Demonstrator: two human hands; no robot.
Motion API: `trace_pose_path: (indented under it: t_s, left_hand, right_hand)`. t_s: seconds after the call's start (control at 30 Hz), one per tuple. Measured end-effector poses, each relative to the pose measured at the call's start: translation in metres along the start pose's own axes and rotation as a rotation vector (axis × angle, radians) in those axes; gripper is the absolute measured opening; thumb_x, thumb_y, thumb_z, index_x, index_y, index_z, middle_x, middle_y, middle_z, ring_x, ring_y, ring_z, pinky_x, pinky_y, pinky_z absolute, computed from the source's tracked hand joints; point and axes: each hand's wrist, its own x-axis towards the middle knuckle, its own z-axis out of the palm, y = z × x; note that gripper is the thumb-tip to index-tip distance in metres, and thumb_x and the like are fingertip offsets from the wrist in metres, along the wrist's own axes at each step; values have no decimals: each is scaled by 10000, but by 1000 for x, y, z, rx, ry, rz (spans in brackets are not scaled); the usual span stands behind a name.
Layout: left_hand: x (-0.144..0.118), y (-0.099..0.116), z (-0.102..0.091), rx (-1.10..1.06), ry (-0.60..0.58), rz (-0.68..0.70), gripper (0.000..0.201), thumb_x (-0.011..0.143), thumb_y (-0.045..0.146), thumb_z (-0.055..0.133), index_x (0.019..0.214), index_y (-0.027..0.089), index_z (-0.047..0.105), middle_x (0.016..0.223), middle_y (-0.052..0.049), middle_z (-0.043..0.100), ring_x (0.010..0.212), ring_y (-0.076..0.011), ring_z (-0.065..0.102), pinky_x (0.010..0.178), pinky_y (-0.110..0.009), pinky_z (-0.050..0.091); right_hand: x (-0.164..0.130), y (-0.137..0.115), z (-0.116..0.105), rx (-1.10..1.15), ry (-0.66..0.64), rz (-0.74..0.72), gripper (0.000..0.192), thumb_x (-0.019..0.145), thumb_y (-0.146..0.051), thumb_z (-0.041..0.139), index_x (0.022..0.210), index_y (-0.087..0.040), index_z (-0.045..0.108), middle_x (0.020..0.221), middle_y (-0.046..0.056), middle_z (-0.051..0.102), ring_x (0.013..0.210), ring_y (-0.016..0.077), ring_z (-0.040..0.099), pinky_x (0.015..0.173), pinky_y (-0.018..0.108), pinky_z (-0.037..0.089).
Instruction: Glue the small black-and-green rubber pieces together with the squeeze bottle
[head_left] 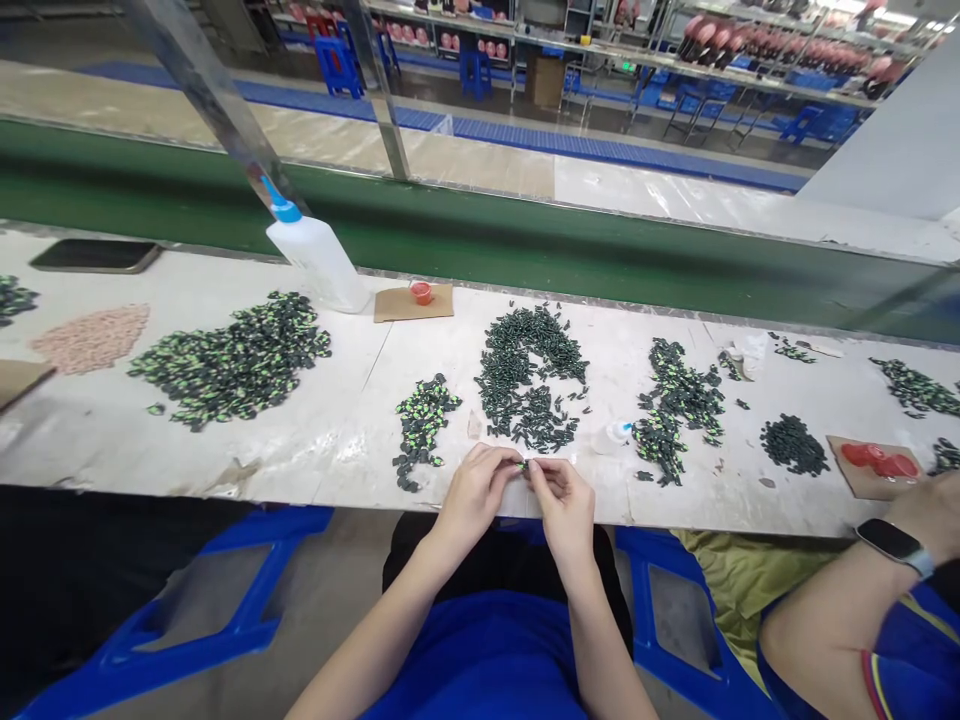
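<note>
**Where the left hand (478, 490) meets the right hand (564, 500), a small green-and-black part (523, 465) is pinched**

As we find it, the part sits between the two hands, over the desk (352, 430) near its front edge. The left hand grips it from one side, the right hand from the other; most of its outline is hidden. Just beyond the hands we record a pile of dark pieces (501, 372), with a green-and-black heap (424, 415) to its left and a small bottle (613, 434) to its right.
</note>
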Motion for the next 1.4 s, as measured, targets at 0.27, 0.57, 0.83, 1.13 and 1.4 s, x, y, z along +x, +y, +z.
trace_pose_path:
  t_s: [0.27, 0.57, 0.83, 1.13, 1.4]
  left_hand:
    - [0, 20, -6, -316, 14, -250, 143, 771, 304, 646, 836, 186, 695, 795, -40, 730, 713, -169, 672, 669, -278, 543]
    - [1, 41, -19, -335, -56, -281, 232, 770, 291, 653, 971, 176, 663, 853, -44, 717, 806, -172, 681, 764, -290, 551]
    - [8, 42, -32, 181, -180, 309, 184, 913, 141, 473, 974, 198, 637, 853, -39, 699, 870, -192, 585, 787, -354, 461]
    - [7, 49, -25, 212, -24, 509, 188, 895, 46, 451, 925, 179, 580, 766, -16, 666, 753, -156, 526, 723, -299, 442]
    - [1, 49, -24, 325, -24, 533, 191, 910, 66, 419, 955, 168, 574, 828, -40, 672, 765, -173, 515, 725, -327, 449]
  right_hand:
    - [-4, -5, -1, 10, 19, -198, 137, 808, -318, 647, 774, -186, 659, 780, 49, 697, 746, 175, 679, 684, 300, 576]
    - [-3, -12, -15, -54, -22, -432, 122, 787, -161, 648, 902, -195, 675, 789, 38, 703, 696, 152, 675, 639, 271, 580]
    - [2, -26, -32, -105, -196, -354, 309, 728, -152, 671, 1032, -211, 673, 787, 20, 717, 650, 134, 674, 643, 256, 588]
    - [6, -17, -24, 263, -181, -105, 268, 635, -254, 760, 873, -200, 650, 605, -33, 620, 510, 85, 571, 500, 192, 506]
    - [5, -14, -21, 263, -162, -101, 281, 612, -204, 749, 875, -210, 651, 611, -37, 611, 517, 82, 563, 511, 189, 503]
